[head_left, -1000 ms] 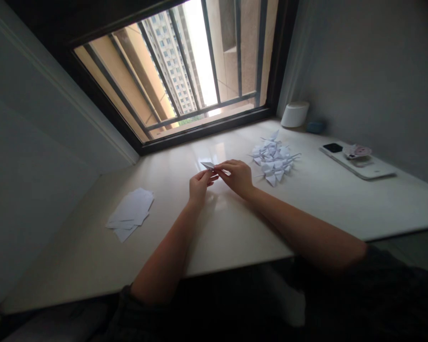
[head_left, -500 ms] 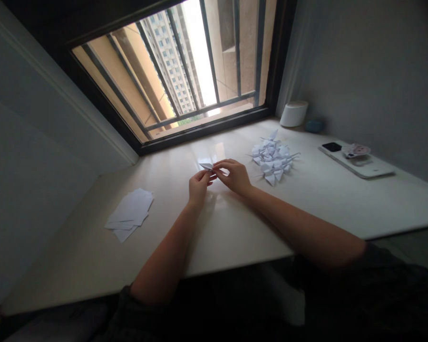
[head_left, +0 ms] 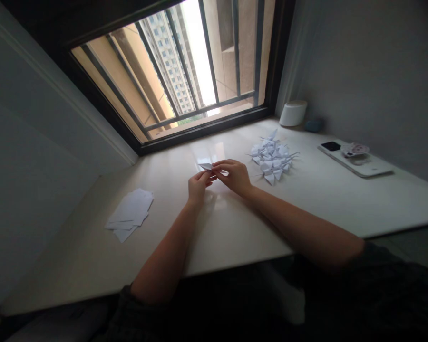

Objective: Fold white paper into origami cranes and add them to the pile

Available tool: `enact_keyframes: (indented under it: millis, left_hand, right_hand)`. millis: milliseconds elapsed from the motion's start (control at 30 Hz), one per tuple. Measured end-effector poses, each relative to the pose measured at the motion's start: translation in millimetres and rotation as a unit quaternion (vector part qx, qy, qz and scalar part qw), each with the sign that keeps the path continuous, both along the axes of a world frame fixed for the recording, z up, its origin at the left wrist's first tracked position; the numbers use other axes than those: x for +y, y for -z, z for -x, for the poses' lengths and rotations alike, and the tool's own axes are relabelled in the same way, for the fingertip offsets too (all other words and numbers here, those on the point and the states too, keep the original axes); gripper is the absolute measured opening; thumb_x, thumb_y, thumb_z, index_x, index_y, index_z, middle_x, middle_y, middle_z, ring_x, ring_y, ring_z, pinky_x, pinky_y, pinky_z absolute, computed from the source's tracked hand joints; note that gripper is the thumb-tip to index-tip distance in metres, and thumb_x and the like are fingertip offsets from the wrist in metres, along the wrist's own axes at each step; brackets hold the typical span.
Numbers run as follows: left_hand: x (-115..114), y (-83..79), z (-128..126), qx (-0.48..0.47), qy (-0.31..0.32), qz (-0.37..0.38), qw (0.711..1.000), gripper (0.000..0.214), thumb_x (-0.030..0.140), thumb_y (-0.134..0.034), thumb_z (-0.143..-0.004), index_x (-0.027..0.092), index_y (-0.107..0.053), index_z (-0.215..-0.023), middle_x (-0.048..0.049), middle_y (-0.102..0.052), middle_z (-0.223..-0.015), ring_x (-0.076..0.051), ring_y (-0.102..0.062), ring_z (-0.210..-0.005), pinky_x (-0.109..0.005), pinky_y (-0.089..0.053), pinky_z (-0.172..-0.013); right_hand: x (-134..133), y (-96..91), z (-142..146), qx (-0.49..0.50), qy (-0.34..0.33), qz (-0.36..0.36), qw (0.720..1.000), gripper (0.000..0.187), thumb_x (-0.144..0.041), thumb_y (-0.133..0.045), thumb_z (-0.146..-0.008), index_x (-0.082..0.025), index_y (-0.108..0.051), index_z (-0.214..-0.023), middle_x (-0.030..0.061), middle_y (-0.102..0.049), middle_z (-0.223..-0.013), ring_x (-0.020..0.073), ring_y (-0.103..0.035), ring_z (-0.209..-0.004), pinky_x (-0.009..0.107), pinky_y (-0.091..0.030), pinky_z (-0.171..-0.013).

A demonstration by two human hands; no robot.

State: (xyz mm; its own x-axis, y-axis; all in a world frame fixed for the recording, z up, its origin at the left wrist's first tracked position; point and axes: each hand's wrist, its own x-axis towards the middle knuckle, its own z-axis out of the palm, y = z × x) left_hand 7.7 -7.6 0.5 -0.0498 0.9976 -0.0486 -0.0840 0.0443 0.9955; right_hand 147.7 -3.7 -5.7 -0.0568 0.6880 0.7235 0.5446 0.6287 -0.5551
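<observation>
Above the middle of the table, a small folded piece of white paper point(head_left: 206, 166) is held between my two hands. Its pointed end sticks out to the left. My left hand point(head_left: 198, 184) pinches it from below, while my right hand point(head_left: 233, 175) grips it from the right with thumb and fingers. The fingers cover part of the paper, so its full shape is hidden. To the right of my right hand lies a heap of white folded paper cranes point(head_left: 274, 159). Farther left, a loose stack of white paper sheets point(head_left: 131, 211) rests flat.
A white phone point(head_left: 369, 166) with a round grip on its back lies at the right. A white container point(head_left: 293, 114) and a small blue object point(head_left: 314, 125) stand in the back corner. The pale table point(head_left: 228, 242) meets a barred window point(head_left: 207, 121) behind.
Both hands stay almost where they were, still holding the folded paper. The view has shifted very slightly; nothing else has visibly moved.
</observation>
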Motion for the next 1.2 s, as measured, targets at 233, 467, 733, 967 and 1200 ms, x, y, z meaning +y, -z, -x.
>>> enact_keyframes:
  millis: [233, 467, 733, 967, 1200]
  left_hand:
    - [0.1, 0.0, -0.4, 0.002, 0.0, 0.004, 1.0, 0.023, 0.037, -0.067, -0.066, 0.018, -0.071, -0.078, -0.0076, -0.072, -0.082, -0.024, -0.069, -0.085, -0.029, -0.044, -0.071]
    - [-1.3, -1.6, -0.8, 0.002, 0.0, 0.006, 1.0, 0.024, 0.037, -0.067, -0.066, 0.017, -0.071, -0.079, -0.0073, -0.071, -0.082, -0.024, -0.069, -0.086, -0.03, -0.045, -0.072]
    - [-1.4, -0.6, -0.3, -0.006, 0.005, 0.011, 1.0, 0.028, 0.042, -0.07, -0.065, 0.018, -0.07, -0.08, -0.0088, -0.071, -0.089, -0.026, -0.068, -0.091, -0.032, -0.045, -0.075]
    - [-3.0, -1.5, -0.9, -0.011, 0.003, 0.025, 1.0, 0.025, 0.041, -0.069, -0.067, 0.019, -0.07, -0.079, -0.0078, -0.071, -0.087, -0.025, -0.068, -0.092, -0.032, -0.046, -0.078]
    - [-1.3, -0.1, -1.2, -0.004, -0.001, 0.013, 1.0, 0.022, 0.037, -0.067, -0.068, 0.019, -0.07, -0.078, -0.0064, -0.071, -0.082, -0.024, -0.068, -0.088, -0.032, -0.045, -0.076]
  right_hand:
    - [0.0, -0.5, -0.4, -0.008, -0.002, -0.001, 1.0, 0.012, -0.021, -0.063, -0.082, -0.026, -0.074, -0.083, 0.0009, -0.074, -0.096, 0.018, -0.068, -0.087, 0.033, -0.052, -0.082]
    - [0.3, 0.0, -0.9, -0.004, -0.009, -0.006, 1.0, 0.013, -0.02, -0.062, -0.083, -0.026, -0.075, -0.084, 0.0013, -0.074, -0.097, 0.0175, -0.068, -0.088, 0.031, -0.052, -0.082]
    - [-2.6, -0.9, -0.5, -0.024, 0.01, 0.007, 1.0, 0.014, -0.024, -0.061, -0.084, -0.028, -0.074, -0.085, 0.0001, -0.074, -0.1, 0.0178, -0.067, -0.091, 0.032, -0.051, -0.083]
    - [-1.8, -0.5, -1.4, -0.053, 0.013, -0.018, 0.998, 0.016, -0.024, -0.059, -0.086, -0.028, -0.074, -0.085, 0.0002, -0.074, -0.1, 0.0182, -0.067, -0.091, 0.032, -0.05, -0.082]
    - [-1.9, 0.3, -0.9, -0.054, 0.016, -0.009, 0.998, 0.015, -0.026, -0.059, -0.086, -0.028, -0.074, -0.088, -0.0001, -0.074, -0.101, 0.0182, -0.068, -0.09, 0.032, -0.05, -0.081]
